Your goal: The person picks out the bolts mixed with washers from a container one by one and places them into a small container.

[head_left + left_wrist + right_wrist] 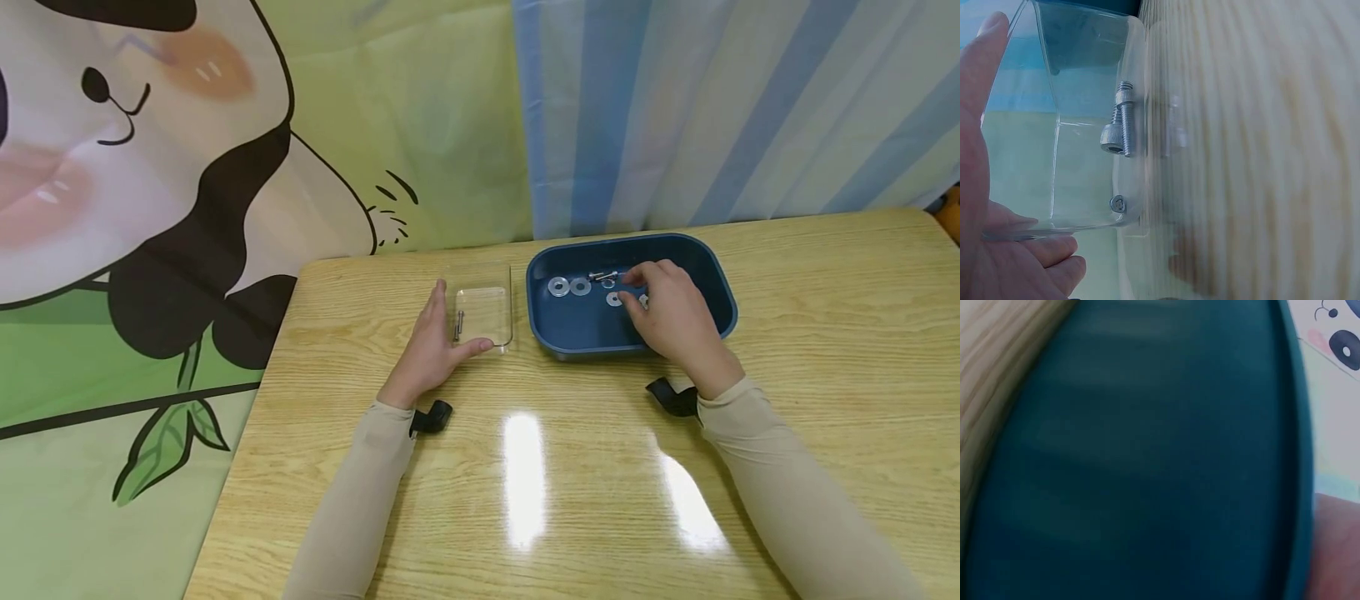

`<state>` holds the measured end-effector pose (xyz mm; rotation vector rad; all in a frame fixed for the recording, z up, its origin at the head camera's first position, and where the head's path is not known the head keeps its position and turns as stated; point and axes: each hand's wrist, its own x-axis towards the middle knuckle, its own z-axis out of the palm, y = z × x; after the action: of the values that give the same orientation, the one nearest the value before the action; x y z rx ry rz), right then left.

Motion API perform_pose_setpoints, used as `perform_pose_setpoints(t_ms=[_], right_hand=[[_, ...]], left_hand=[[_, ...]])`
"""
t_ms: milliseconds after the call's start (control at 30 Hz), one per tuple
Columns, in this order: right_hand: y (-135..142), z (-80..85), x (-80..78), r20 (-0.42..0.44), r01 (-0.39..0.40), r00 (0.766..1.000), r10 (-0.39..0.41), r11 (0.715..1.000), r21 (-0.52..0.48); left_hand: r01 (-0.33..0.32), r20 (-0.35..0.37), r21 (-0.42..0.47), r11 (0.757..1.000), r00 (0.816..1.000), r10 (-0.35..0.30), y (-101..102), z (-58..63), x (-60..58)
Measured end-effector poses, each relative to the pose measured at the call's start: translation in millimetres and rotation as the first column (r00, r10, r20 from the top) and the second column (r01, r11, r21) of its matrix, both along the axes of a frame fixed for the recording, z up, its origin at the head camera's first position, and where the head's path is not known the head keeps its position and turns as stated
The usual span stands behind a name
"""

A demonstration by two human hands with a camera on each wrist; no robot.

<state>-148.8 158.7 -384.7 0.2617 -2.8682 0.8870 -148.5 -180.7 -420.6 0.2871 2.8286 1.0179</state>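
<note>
On the wooden table stands a small clear plastic box (486, 310). My left hand (448, 332) rests against its left side, thumb along the front corner. In the left wrist view the box (1085, 94) holds two socket-head bolts (1124, 122) and a small nut (1118, 202), with my fingers (985, 75) straight beside the wall. To the right a dark blue tray (570, 350) holds two washers (557, 287), a bolt (602, 275) and another washer (614, 298). My right hand (660, 304) is inside the tray, fingers curved over these parts. The right wrist view shows only the blurred tray (1147, 456).
The table (525, 483) ends at its left edge against a panda-print cloth (150, 208). A blue-striped curtain (712, 108) hangs behind the far edge. Black wrist straps (431, 417) sit at both cuffs.
</note>
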Motion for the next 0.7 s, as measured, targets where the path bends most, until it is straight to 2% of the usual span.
perform_pose_setpoints(t_ms=[433,700], right_hand=[[14,-1.3,-10.2,0.012,0.034,0.999,-0.034,0.998,0.055],[18,-2.5,-15.7,0.099,0.077,0.991,-0.086,0.993,0.087]], left_hand=[[-0.001,0.000,0.006,1.000,1.000,0.001,0,0.6,0.5],[0.004,-0.002,0.006,1.000,1.000,-0.004,0,0.1,0.0]])
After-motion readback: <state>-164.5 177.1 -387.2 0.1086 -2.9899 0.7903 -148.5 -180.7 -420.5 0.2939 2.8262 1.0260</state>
